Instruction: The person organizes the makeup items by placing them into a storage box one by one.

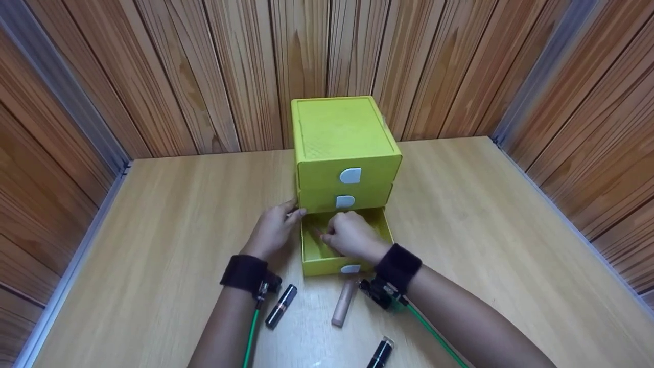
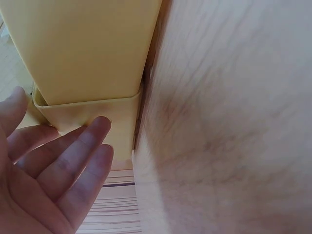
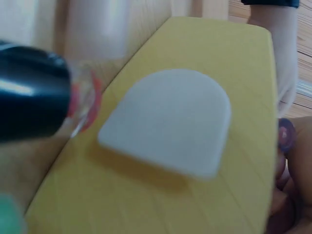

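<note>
A yellow drawer unit (image 1: 347, 130) stands on the table, its bottom drawer (image 1: 334, 267) pulled out. Inside that drawer is my right hand (image 1: 355, 235), fingers curled down. It pinches a slim tube, of which a purplish round end (image 3: 286, 134) shows in the right wrist view; the rest is mostly hidden. My left hand (image 1: 271, 230) rests at the unit's left side, fingers (image 2: 73, 156) fairly straight beside the yellow wall. In front of the drawer lie a dark lipstick tube (image 1: 281, 306), a pinkish tube (image 1: 344, 304) and a black tube with a clear end (image 1: 381, 352).
Two upper drawers with white tabs (image 1: 350, 175) are closed above the pulled-out one. Wood-patterned panels (image 1: 245, 71) enclose the table (image 1: 179, 220) at the back and sides. Green cables (image 1: 434, 332) run from both wrist cameras.
</note>
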### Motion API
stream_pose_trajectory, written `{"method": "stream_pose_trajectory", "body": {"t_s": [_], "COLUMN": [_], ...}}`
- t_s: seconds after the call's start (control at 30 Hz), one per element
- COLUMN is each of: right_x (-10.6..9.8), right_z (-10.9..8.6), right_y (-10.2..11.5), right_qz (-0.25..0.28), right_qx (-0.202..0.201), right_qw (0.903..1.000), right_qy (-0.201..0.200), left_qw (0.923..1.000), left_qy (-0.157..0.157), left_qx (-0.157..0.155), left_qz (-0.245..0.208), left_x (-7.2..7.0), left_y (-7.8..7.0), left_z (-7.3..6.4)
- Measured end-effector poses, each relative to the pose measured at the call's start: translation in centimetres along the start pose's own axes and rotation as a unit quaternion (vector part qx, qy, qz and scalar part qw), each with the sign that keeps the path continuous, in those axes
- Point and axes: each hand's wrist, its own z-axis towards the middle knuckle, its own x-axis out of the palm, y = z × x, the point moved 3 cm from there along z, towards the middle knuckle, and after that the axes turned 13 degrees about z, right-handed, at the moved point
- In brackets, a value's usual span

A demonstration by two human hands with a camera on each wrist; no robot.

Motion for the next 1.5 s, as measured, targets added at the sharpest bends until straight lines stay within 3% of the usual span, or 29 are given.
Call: {"method": "stream_pose_trajectory", "body": {"t_s": [0.17,0.27,0.6,0.9,1.2,1.5], "right_x": [1.4,1.9,3.3,4.0,3.9,4.1], "right_z": [1.1,1.6,3.2,3.4,3.3,3.4], "right_y": [0.0,-0.2,-0.1,0.4,0.3,0.3], "right_qz": [-0.035,-0.044,-0.042,-0.054,-0.042,-0.046], "right_qx": [-0.021,-0.012,0.021,0.005,-0.011,-0.004], "right_qw": [0.9990,0.9988,0.9985,0.9974,0.9960,0.9933], "right_qy": [-0.017,-0.018,0.028,0.047,0.078,0.106], "left_qw": [1.0000,1.0000,1.0000,0.9999,1.0000,0.9999], "left_qy": [0.001,-0.002,-0.007,-0.012,-0.005,-0.010], "left_qx": [-0.001,0.002,0.001,-0.009,-0.001,0.008], "left_qz": [0.003,-0.001,-0.004,-0.006,0.000,0.003], "left_x": [0.3,0.2,0.3,0.3,0.2,0.2], "left_y": [0.1,0.1,0.0,0.2,0.2,0.3], "left_z": [0.1,0.1,0.2,0.1,0.2,0.2]}}
